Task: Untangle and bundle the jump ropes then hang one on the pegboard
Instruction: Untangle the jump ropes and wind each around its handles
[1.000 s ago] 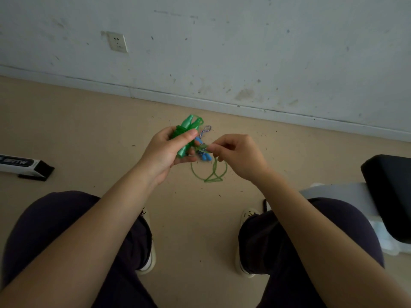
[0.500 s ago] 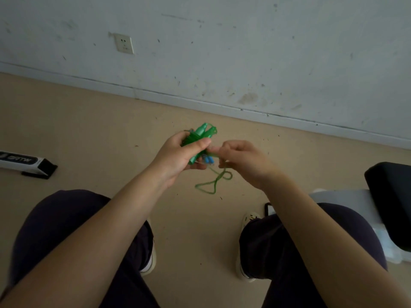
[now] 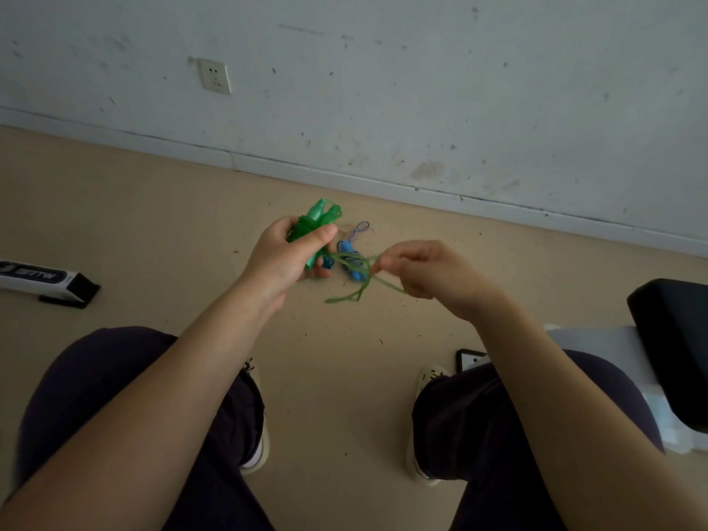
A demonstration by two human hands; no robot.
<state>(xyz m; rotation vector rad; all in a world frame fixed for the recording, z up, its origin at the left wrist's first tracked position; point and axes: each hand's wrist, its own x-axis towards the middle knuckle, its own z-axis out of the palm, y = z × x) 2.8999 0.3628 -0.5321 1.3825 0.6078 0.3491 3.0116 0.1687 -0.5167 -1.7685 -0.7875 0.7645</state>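
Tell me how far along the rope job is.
Early. Done: the left hand holds both green handles together. In hand: the right hand pinches the green cord, still looped loose. Left: the blue rope on the floor; no pegboard in view.

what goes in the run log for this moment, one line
left hand: grips green handles | right hand: pinches green rope | blue rope: below | hung: no

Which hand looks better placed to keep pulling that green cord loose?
Probably the right hand: it already pinches the green cord, drawn out sideways. The left hand is busy gripping the green handles.
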